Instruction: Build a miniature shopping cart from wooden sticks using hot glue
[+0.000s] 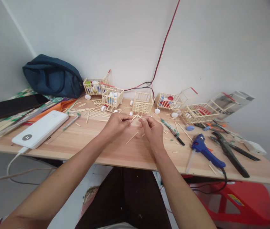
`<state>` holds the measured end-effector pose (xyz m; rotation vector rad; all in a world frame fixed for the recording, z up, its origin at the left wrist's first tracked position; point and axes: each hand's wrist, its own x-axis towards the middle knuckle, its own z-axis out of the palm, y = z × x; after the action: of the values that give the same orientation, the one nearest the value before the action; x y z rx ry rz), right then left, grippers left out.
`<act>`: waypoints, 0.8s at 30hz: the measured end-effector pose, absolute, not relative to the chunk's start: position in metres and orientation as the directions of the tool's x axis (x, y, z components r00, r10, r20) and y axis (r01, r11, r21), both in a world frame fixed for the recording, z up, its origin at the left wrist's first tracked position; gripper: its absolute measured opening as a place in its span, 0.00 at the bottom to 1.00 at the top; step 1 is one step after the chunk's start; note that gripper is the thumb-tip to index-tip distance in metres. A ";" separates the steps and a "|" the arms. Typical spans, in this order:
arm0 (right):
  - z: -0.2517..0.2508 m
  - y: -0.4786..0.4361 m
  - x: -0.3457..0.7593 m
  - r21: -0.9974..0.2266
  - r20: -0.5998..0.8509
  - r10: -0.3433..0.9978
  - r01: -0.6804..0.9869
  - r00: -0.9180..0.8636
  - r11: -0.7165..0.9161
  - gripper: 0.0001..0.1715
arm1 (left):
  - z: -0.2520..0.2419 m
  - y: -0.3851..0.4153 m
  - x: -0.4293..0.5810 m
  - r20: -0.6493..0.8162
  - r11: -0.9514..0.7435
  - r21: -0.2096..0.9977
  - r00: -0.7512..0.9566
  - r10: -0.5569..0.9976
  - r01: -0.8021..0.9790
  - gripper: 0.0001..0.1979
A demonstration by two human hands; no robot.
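Note:
My left hand (118, 123) pinches a short wooden stick (134, 117) over the middle of the table. Across from it, my right hand (152, 128) closes its fingertips on a similar stick; the two sticks meet in a shallow peak, and I cannot tell if they are joined. Just behind my fingers stands a small stick-built cart (142, 103) with white wheels. A loose stick (131, 138) lies on the wood between my wrists.
More miniature carts (112, 97) with bottle caps inside line the wall. Cut sticks (94, 113) are scattered at centre left. On the right lie a blue glue gun (206, 151), pliers (230, 154) and a pen-like knife (173, 132). A white power bank (41, 128) and phone (16, 105) are left.

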<state>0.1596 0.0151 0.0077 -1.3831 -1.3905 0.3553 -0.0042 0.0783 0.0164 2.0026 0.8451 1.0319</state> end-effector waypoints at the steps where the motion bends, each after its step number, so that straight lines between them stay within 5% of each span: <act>1: 0.008 0.015 0.160 -0.809 0.461 0.846 0.520 0.269 0.275 0.13 | 0.016 0.078 -0.004 0.385 -0.526 0.820 0.465 0.798 0.224 0.14; 24: 0.009 0.015 0.159 -0.793 0.480 0.841 0.534 0.250 0.294 0.12 | 0.016 0.078 -0.005 0.390 -0.534 0.814 0.467 0.793 0.228 0.13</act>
<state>0.1594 0.0147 0.0087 -1.3715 -1.4158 0.3377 -0.0053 0.0778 0.0163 2.0151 0.8462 1.0316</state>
